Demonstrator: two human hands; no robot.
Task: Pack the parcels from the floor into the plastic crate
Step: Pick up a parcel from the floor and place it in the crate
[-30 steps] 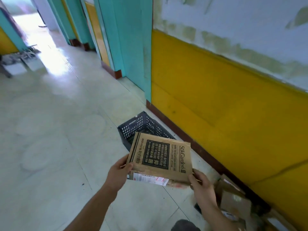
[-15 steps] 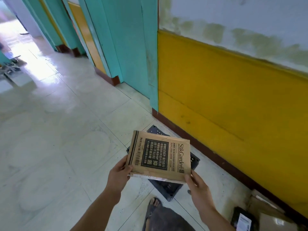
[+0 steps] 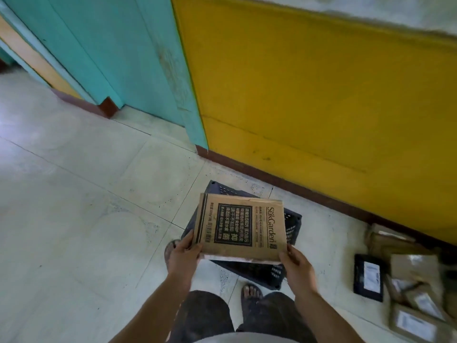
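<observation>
Holds a brown SukGarden cardboard parcel (image 3: 239,227) flat over the dark plastic crate (image 3: 259,271); pinches its near-left corner with the left hand (image 3: 183,257), its near-right corner with the right hand (image 3: 297,266), thumbs on top, other fingers seemingly curled beneath.

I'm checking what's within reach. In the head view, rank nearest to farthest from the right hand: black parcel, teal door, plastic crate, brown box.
1. brown box: gripped by the right hand at its near right corner.
2. plastic crate: directly beneath the box.
3. black parcel: lying off to the right.
4. teal door: far, upper left.
</observation>
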